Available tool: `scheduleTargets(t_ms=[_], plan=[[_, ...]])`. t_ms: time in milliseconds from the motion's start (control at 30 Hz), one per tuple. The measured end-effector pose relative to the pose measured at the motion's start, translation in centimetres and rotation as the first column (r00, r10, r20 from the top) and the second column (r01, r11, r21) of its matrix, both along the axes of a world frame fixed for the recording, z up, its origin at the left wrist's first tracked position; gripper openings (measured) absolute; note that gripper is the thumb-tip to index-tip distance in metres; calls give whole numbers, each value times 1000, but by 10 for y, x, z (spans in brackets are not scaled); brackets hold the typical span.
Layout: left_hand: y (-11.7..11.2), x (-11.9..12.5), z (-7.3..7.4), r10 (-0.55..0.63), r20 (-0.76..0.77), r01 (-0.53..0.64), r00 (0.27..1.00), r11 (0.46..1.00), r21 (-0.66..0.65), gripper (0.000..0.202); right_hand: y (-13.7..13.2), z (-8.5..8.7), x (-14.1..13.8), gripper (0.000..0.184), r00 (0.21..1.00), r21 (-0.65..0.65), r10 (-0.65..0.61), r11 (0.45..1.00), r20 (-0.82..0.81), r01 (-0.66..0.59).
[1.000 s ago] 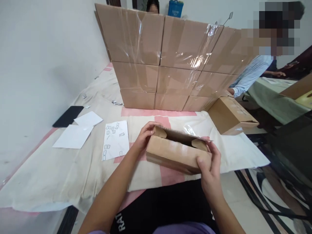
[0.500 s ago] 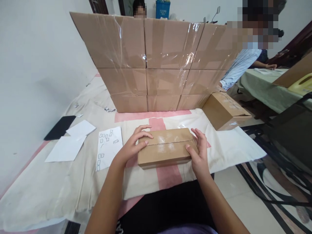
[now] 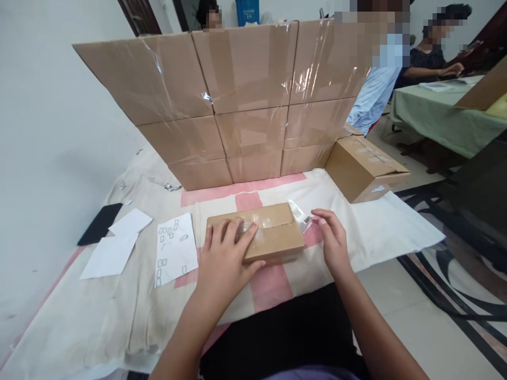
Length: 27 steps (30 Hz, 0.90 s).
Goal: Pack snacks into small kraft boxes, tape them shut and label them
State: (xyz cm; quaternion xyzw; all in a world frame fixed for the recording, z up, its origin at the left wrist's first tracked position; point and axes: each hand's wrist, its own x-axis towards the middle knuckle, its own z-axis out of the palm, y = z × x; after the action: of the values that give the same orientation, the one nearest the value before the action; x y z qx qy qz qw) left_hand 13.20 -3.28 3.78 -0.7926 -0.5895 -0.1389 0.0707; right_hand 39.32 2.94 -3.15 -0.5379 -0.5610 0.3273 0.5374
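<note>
A small closed cardboard box (image 3: 273, 232) lies flat on the cream and pink cloth (image 3: 380, 232) in front of me. My left hand (image 3: 224, 261) rests on its left part with fingers spread flat on the lid. My right hand (image 3: 332, 240) hovers just right of the box, fingers loosely stretched, close to a strip of clear tape (image 3: 300, 215) that sticks out from the box's right end. Neither hand holds anything.
A wall of taped cardboard boxes (image 3: 241, 100) stands behind. Another box (image 3: 362, 169) lies at the right. White paper sheets (image 3: 174, 248) and a black phone (image 3: 99, 224) lie at the left. Other people sit beyond, by a green-covered table (image 3: 439, 113).
The open box was laid flat and closed. My left hand moved onto its lid; my right hand came off the box to its right side. The view shifted left.
</note>
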Motion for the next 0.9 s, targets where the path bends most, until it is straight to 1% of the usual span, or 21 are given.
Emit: scheduleTargets(t_ms=[67,167,267,367,433,567,667,733,767,800,833,867,900], plan=[[10,-11,2,15,4,-15,1000,999,-30,69,15,-7,17,35,993,-73,12,997,121,-3],[29,-25,6,84,3,-84,996,995,-60,67,32,-11,28,37,979,-155,98,985,181,-70],[44,-32,11,130,-8,-130,991,989,-76,66,43,-5,28,37,962,-251,157,963,222,-99],[49,-32,12,127,-31,-129,991,988,-85,63,53,7,29,37,947,-369,208,923,246,-107],[47,-31,10,131,-47,-134,990,989,-64,62,61,15,30,40,939,-467,246,877,240,-111],[44,-31,4,127,-53,-129,990,991,-23,64,80,24,33,42,932,-649,316,749,177,-131],[42,-34,3,113,-28,-113,993,994,11,66,93,26,35,37,929,-725,349,671,122,-157],[37,-30,-4,113,46,-116,993,991,64,62,100,26,37,35,928,-752,360,638,96,-169],[34,-24,-11,80,114,-92,990,990,105,55,102,26,37,34,928,-760,362,626,86,-174],[29,-15,-20,-7,197,-24,980,988,151,45,103,27,37,32,928,-765,364,618,74,-181],[25,-2,-31,-129,281,75,951,978,196,34,104,28,37,31,929,-768,365,612,62,-189],[21,15,-44,-307,360,224,881,941,254,25,104,29,36,30,930,-768,365,609,50,-198],[20,36,-56,-496,409,415,766,868,275,24,103,30,35,30,931,-764,363,611,39,-206]])
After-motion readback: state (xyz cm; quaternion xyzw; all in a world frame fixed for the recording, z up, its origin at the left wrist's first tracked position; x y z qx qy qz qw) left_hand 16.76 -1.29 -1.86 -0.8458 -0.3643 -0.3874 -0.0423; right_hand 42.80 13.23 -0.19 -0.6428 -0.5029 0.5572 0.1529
